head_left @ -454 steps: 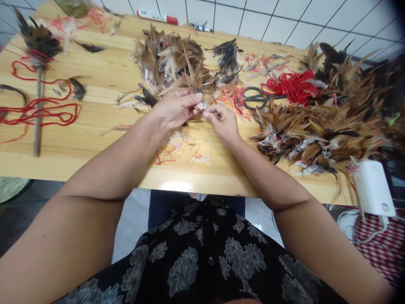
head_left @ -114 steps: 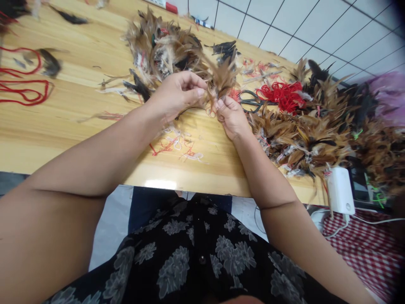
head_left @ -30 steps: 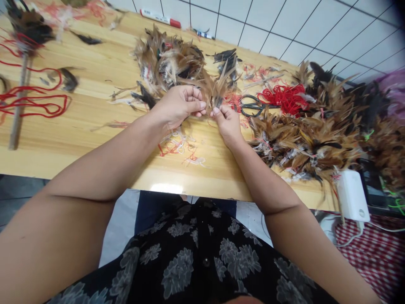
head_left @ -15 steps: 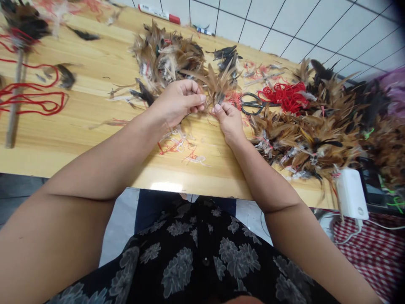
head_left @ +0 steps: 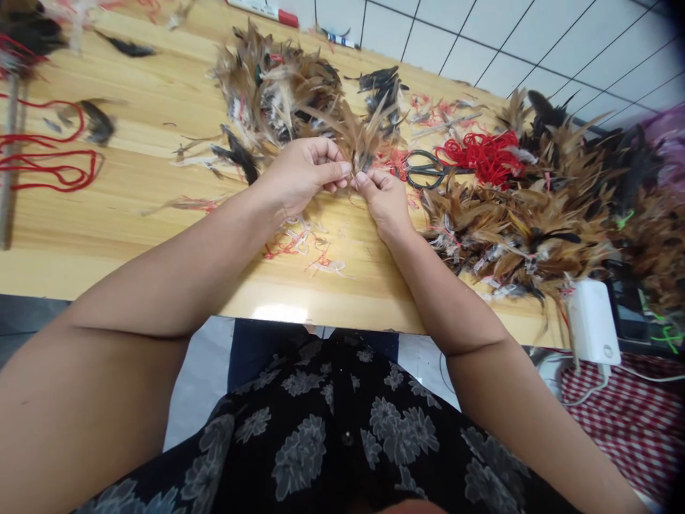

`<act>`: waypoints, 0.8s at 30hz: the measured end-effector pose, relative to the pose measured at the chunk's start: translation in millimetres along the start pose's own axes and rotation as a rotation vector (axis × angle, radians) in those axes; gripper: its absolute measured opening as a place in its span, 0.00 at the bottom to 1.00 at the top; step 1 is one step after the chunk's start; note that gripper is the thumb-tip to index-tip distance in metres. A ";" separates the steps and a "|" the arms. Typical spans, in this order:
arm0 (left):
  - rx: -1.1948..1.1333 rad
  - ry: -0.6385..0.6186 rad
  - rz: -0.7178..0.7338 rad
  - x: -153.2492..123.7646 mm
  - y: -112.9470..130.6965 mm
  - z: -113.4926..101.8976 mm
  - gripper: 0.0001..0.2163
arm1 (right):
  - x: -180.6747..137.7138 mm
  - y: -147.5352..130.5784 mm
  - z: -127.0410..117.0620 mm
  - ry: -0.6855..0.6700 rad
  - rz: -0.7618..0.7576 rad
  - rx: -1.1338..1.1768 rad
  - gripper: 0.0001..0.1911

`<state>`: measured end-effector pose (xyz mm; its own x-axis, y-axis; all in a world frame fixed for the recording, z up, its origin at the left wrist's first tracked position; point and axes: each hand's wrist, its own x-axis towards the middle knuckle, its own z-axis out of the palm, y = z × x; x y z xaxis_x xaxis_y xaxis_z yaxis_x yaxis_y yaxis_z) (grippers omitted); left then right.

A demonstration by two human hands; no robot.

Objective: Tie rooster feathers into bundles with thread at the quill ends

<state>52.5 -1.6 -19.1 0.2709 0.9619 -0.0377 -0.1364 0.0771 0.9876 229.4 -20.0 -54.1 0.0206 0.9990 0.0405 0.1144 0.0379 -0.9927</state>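
Observation:
A small bundle of brown feathers (head_left: 364, 137) stands fanned out between my two hands, tips pointing away from me. My right hand (head_left: 386, 201) pinches its stem end between thumb and bent fingers. Against that same end, from the left, my left hand (head_left: 315, 170) is closed with thumb and forefinger together; the tips of both hands almost meet, and the fine stems between them are hard to make out. Beyond my left hand lies a heap of brown feather bunches (head_left: 283, 93). Black-handled scissors (head_left: 425, 170) rest just right of my right hand.
Red cord (head_left: 484, 158) lies tangled by the scissors. Many tied feather bunches (head_left: 514, 221) cover the right side. Thread scraps (head_left: 300, 239) litter the table (head_left: 133, 243) nearer me. A stick (head_left: 9, 164) with dark feathers and red cord is at left. A white box (head_left: 593, 321) sits at the right edge.
My hands have come closer together at the stem end of the feather bundle; the left was slightly apart before. The view has shifted a little, moving the table things left and up.

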 end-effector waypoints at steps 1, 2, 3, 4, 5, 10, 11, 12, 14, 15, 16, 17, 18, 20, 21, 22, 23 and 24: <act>0.005 -0.003 0.004 0.0 -0.4 0.5 0.16 | -0.3 -1.3 0.2 -0.003 0.003 -0.002 0.25; 0.012 0.002 0.014 -0.1 -0.8 1.2 0.16 | -0.6 -2.6 0.5 -0.009 0.006 -0.004 0.25; 0.023 0.014 0.028 -0.2 -1.3 2.1 0.16 | -0.9 -3.7 0.7 -0.016 0.009 -0.005 0.26; 0.038 0.028 0.043 -0.2 -1.8 3.1 0.16 | -1.1 -4.5 0.8 -0.025 0.010 -0.004 0.26; 0.059 0.037 0.055 -0.1 -2.5 3.9 0.16 | -1.1 -4.7 0.8 -0.034 0.007 -0.001 0.27; 0.232 0.045 0.132 4.3 -8.7 1.8 0.16 | 2.5 2.3 -1.4 -0.082 -0.042 -0.013 0.32; 0.267 0.050 0.153 5.4 -10.0 0.4 0.17 | 3.7 4.4 -2.1 -0.093 -0.049 -0.022 0.33; 0.294 0.055 0.172 6.3 -11.2 -0.9 0.17 | 5.0 6.4 -2.6 -0.102 -0.054 -0.031 0.34; 0.315 0.049 0.194 7.1 -13.1 -3.2 0.16 | 7.3 9.9 -3.4 -0.115 -0.066 -0.044 0.34; 0.308 0.042 0.196 7.2 -13.9 -4.0 0.16 | 8.2 11.4 -3.6 -0.121 -0.072 -0.053 0.34; 0.288 0.027 0.189 7.2 -14.8 -4.6 0.15 | 9.0 13.0 -3.9 -0.128 -0.080 -0.066 0.34; 0.254 0.005 0.173 7.4 -15.9 -4.9 0.15 | 9.7 14.6 -4.1 -0.134 -0.090 -0.085 0.34; 0.209 -0.016 0.152 7.7 -17.0 -5.0 0.15 | 10.2 16.4 -4.4 -0.135 -0.106 -0.112 0.33; 0.121 -0.049 0.104 8.8 -19.1 -4.8 0.15 | 11.1 20.6 -5.2 -0.140 -0.150 -0.192 0.30; 0.093 -0.059 0.081 9.4 -19.7 -4.7 0.15 | 11.4 22.8 -5.5 -0.146 -0.175 -0.243 0.28; 0.079 -0.072 0.062 9.8 -19.9 -4.5 0.15 | 11.7 25.0 -5.6 -0.152 -0.199 -0.301 0.25; 0.079 -0.086 0.046 10.0 -19.5 -4.4 0.14 | 11.8 27.1 -5.6 -0.157 -0.217 -0.362 0.22; 0.085 -0.105 0.032 10.0 -18.8 -4.2 0.14 | 11.9 28.9 -5.4 -0.159 -0.229 -0.424 0.20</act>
<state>53.8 7.6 -38.6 0.3663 0.9305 0.0052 -0.0659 0.0204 0.9976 238.3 -7.1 -81.8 -0.1999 0.9590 0.2009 0.4925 0.2756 -0.8255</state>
